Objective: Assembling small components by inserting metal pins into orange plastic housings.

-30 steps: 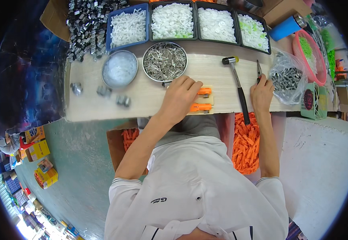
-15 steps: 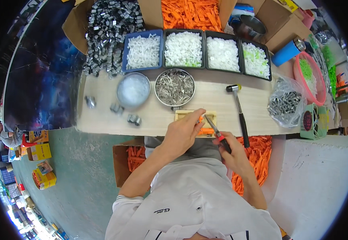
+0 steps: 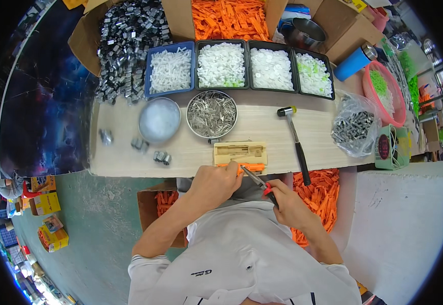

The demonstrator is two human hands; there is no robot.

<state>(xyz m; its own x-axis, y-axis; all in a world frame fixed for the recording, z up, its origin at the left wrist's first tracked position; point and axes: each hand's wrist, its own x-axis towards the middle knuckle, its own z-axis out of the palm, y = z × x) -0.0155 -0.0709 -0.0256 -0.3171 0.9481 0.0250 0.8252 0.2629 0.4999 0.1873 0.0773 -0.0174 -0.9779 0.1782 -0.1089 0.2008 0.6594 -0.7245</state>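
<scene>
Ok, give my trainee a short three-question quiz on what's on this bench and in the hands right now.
1. True or false: the hammer is held in a hand.
2. Which tool does the right hand hold? A) pliers B) hammer C) brush
3. What colour is the part under the left hand?

Key:
1. False; it lies on the bench.
2. A, red-handled pliers.
3. Orange.

The table (image 3: 262,127) is pale, smooth wood. The round bowl (image 3: 211,114) is shiny metal, full of small metal pins. The orange piece (image 3: 249,167) looks like smooth plastic. The hammer (image 3: 295,140) has a black matt handle. The boxes (image 3: 180,20) are brown cardboard.
</scene>
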